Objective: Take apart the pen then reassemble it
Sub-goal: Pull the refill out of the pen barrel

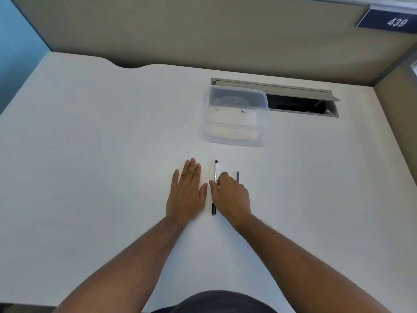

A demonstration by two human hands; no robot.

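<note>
From the head camera we see the pen (pixel 215 177) lying lengthwise on the white desk (pixel 90 143) between the two hands, with a thin dark rod (pixel 238 176) just to its right. Our left hand (pixel 186 193) lies flat, fingers spread, holding nothing, while our right hand (pixel 231 196) curls over the pen's middle, fingertips on the barrel. A clear plastic container (pixel 235 116) sits farther back.

White desk (pixel 90 143): clear tub (pixel 235 118), pen (pixel 215 171), thin dark rod (pixel 238 176) (beside pen), left hand (pixel 186 195) flat.
</note>
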